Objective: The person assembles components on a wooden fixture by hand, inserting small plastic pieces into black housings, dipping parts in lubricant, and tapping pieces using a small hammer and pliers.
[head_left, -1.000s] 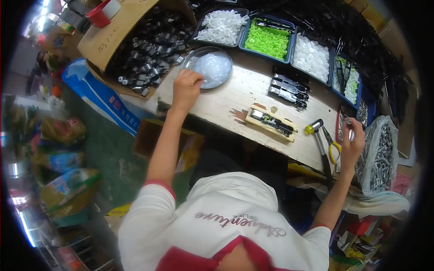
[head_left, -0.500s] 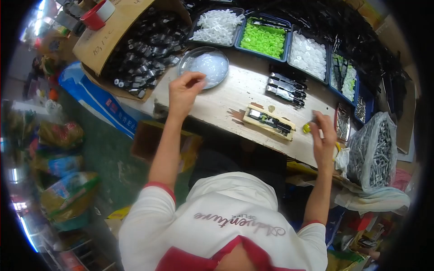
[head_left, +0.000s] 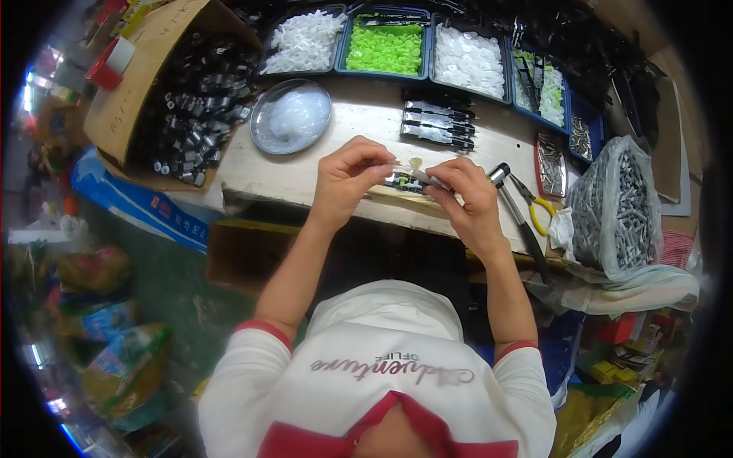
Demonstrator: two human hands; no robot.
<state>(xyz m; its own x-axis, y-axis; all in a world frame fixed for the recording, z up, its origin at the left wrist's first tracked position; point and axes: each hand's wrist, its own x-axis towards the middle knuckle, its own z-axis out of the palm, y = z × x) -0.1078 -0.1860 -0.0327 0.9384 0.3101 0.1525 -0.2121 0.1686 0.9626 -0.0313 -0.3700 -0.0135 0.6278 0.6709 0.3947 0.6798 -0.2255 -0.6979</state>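
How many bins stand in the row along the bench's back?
5, left to right: white-piece bin, green-piece bin, white-disc bin, green-and-white bin, metal-parts bin. More may be hidden.

You're in a small assembly workshop: trays of green plastic parts (head_left: 385, 47) at top centre, a carton of metal pieces (head_left: 191, 114) upper left, and a hammer (head_left: 519, 214) and pliers (head_left: 534, 202) at right.

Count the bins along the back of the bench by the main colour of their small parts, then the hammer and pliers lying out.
White-part bins: 2
Green-part bin: 1
Mixed green-and-white bin: 1
Metal-part bin: 1
Hammer: 1
Pliers: 1
Total: 7
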